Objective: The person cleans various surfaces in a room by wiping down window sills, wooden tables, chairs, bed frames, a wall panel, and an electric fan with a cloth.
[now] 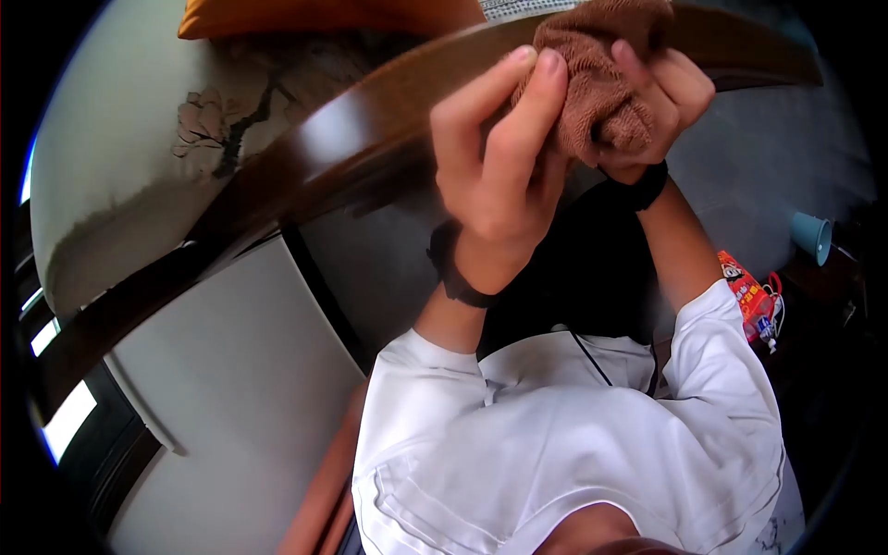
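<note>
A bunched brown cloth (592, 79) with a ribbed, towel-like surface is held up between my two hands at the top of the view. My left hand (504, 148) pinches its left side, thumb and fingers closed on the fabric. On its right side, my right hand (675, 92) has its fingers curled round the cloth. Folds of the cloth hide some fingertips. Both wrists wear dark bands. The cloth is above the dark wooden edge (398, 102).
A pale cushioned surface (102, 139) with a flower print lies at upper left, an orange cushion (324, 17) on it. A blue cup (810, 238) and a red packet (747, 291) are at right. A pale panel (231, 388) stands at lower left.
</note>
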{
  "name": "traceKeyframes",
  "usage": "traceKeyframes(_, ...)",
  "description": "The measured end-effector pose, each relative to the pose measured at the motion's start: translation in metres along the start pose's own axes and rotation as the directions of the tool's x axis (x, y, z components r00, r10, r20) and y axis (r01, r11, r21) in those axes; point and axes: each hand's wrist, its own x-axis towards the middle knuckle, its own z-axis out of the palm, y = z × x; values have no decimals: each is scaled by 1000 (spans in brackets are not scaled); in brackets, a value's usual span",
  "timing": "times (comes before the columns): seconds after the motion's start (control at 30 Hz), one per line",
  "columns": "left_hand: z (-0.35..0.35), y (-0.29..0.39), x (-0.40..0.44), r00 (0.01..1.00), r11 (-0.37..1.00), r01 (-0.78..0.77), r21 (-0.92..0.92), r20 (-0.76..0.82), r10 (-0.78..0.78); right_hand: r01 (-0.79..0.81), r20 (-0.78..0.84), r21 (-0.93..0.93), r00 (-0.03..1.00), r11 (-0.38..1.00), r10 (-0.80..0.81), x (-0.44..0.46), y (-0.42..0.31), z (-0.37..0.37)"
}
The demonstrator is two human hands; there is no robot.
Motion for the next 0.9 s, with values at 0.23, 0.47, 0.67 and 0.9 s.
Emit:
traceKeyframes(0.23, 8, -25, -37, 948, 956, -277, 96, -137, 288, 253, -15, -142, 966, 957, -258, -32, 17, -8)
traceKeyframes(0.47, -21, -57, -109, 989, 974, -113, 197, -68, 129, 79, -37, 125, 996, 989, -75, -108, -33, 24)
traceKeyframes(0.67, -76, -73, -129, 1000, 931, 7, 366, -20, 1, -69, 159, 251, 987, 965, 30, -127, -84, 45)
traceKeyframes(0.9, -28, -42, -99, 997, 972, -78, 220, 14, 76, -204, 99, 194, 977, 960, 187, -109, -57, 9)
